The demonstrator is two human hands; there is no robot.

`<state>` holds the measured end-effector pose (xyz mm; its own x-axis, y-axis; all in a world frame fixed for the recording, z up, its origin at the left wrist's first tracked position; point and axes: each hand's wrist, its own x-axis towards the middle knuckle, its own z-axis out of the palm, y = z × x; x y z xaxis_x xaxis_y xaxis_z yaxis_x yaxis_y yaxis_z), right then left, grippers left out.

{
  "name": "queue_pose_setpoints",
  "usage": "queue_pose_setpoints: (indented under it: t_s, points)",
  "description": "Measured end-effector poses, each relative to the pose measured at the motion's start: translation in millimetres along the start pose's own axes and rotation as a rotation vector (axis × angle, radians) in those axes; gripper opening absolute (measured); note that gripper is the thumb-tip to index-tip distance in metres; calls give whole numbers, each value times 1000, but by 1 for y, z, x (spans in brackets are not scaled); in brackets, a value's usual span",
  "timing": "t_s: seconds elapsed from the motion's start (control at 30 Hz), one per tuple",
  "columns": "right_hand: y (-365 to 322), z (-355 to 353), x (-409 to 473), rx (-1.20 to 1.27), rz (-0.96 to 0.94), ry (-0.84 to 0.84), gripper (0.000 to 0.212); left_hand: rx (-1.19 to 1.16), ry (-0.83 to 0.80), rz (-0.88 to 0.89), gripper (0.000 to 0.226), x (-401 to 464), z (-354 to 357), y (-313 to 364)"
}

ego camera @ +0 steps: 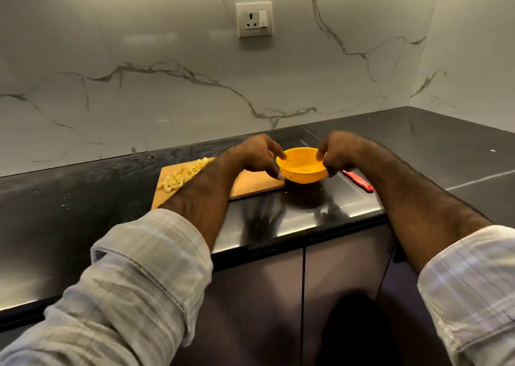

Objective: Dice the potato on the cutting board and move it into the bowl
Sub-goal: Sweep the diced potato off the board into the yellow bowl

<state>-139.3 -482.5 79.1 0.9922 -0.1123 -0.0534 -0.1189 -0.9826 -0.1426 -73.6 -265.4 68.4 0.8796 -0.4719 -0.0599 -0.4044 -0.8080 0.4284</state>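
Both hands held the yellow bowl (301, 167) by its rim: left hand (257, 155) at 9 o'clock, right hand (338, 152) at 3 o'clock, each grip pinching the edge. Diced potato (182, 174) lay heaped at the cutting board's (252, 183) 10 o'clock corner on the bench (83, 187). Recommended: set the bowl against the board edge, below the dice, before sweeping. Red knife (358, 180) lay at the bowl's 3 o'clock.
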Motion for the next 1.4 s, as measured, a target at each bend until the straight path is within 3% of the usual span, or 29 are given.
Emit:
queue_pose_setpoints:
  t_s: [0.13,0.23,0.33,0.47,0.6,0.8,1.0,1.2,1.4]
  points:
    - [-35,-25,9,-52,-100,216,36,-124,114,-90,39,-22,-41,-25]
    - [-85,-24,26,65,-181,137,31,-118,265,-230,24,-31,-63,-63]
    - [-136,-8,52,223,-198,15,25,-23,393,-433,36,-42,-77,-114]
    - [-173,16,93,133,-177,41,29,87,491,-752,59,-58,-78,-179]
    - [-191,36,132,-121,-156,20,31,-13,338,-886,64,-72,-76,-213]
    - [-191,58,178,-192,-31,-30,44,-324,267,-1001,80,-60,-77,-233]
    - [-186,66,185,-160,74,-71,48,-313,254,-1017,84,-40,-75,-241]
    - [-183,67,194,-106,80,-155,50,-211,376,-1044,87,-24,-60,-256]
    - [-191,67,196,-66,74,-150,50,-337,448,-1127,96,-19,-62,-283]
